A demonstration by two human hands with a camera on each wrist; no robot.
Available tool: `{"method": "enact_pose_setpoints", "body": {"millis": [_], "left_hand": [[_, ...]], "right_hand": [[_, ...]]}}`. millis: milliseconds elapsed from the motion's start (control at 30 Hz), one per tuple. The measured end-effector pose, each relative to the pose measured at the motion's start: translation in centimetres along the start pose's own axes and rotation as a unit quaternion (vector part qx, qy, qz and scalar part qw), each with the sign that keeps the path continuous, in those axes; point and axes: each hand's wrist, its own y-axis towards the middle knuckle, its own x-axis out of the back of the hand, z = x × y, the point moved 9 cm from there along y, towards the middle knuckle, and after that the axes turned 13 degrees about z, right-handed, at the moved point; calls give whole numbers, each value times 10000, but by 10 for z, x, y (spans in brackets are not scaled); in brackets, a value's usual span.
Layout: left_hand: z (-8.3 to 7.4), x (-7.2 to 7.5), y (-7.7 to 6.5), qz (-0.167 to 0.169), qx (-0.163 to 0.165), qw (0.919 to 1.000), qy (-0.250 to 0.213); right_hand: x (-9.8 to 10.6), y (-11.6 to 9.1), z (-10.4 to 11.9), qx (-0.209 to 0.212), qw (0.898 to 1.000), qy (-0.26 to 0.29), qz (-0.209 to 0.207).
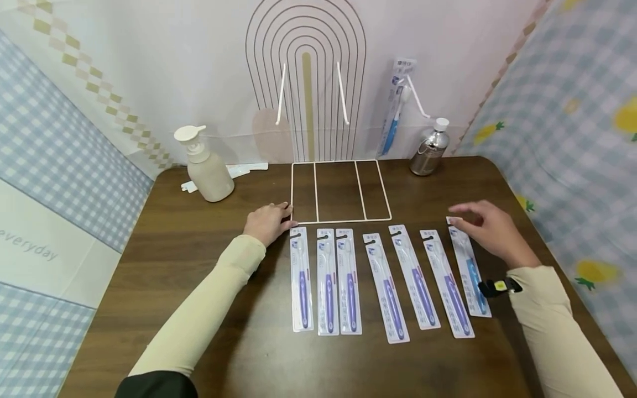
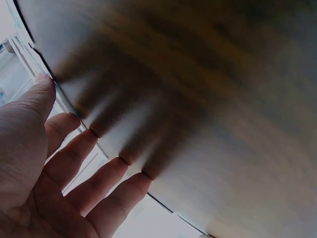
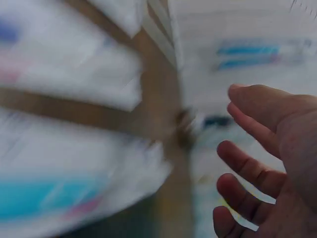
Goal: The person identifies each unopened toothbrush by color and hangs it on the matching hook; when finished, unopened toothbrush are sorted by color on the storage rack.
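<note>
The right grip (image 1: 491, 231) holds nothing, its thumb and fingers apart, over the top end of a white, narrow, flat toothbrush pack with a blue handle showing (image 1: 470, 270), which lies just below it on the brown wood-grain counter (image 1: 278, 365). That pack should prove light and stiff lengthwise, perhaps slick and easily bent at its thin border, so pinching both long edges around the raised handle looks surest. The left grip (image 1: 267, 222), well apart, is empty too, fingers extended beside the white, thin-barred rectangular frame (image 1: 292, 185).
</note>
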Motion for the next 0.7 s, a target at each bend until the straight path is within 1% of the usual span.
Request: {"method": "enact_pose_setpoints", "body": {"millis": [133,233,367,567,700], "left_hand": [[1,0,1,66,28,9999,-71],[0,-1,1,70,19,9999,-78],[1,-1,2,79,20,9999,-86],[-1,-1,1,140,24,9998,-141],[0,-1,0,167,35,9997,-181]], "right_hand": [[-22,-15,-41,-360,9982,97,471],[-33,-21,-58,-485,9968,191,613],[-37,-23,-67,-481,9970,226,554],[-41,-24,-70,-463,9974,190,521],[-42,-24,-73,-541,9976,199,387]]}}
